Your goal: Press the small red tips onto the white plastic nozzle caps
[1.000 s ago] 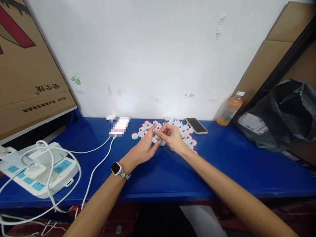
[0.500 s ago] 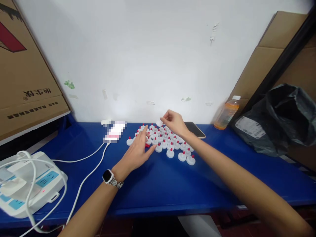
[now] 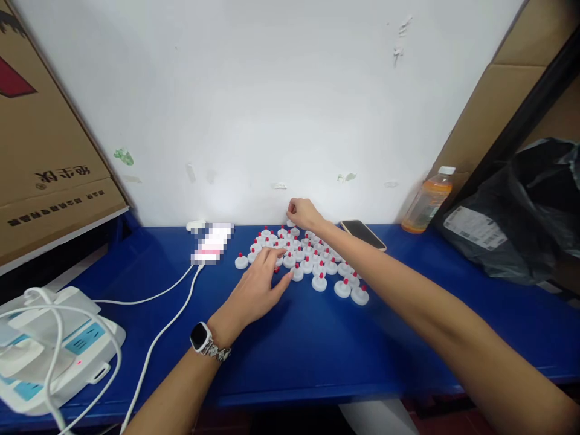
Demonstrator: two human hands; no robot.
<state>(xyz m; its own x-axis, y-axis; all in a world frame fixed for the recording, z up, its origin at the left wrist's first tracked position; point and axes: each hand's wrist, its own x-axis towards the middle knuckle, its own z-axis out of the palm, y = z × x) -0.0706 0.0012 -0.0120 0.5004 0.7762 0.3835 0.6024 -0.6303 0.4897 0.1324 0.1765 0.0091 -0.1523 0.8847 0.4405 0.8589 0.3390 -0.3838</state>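
Many white round caps with red tips [image 3: 319,282] stand bunched on the blue table. My right hand [image 3: 304,213] is at the far edge of the bunch, close to the wall, fingers pinched on one white cap [image 3: 290,223]; the fingers partly hide it. My left hand [image 3: 260,284], with a watch on its wrist, hovers over the near left of the bunch. Its fingers are loosely bent and the thumb stands apart. Under that hand a bit of red [image 3: 276,270] shows, mostly covered.
A phone [image 3: 362,234] lies behind my right forearm. An orange drink bottle [image 3: 428,200] and a dark plastic bag [image 3: 502,223] are at the right. On the left are a blurred-out device [image 3: 212,243], white cables [image 3: 170,317], a power strip [image 3: 86,338] and a cardboard box [image 3: 54,133].
My right hand has moved slightly left and lowered the white cap towards the far edge of the bunch. The left hand's fingers have curled a little. The view has shifted slightly.
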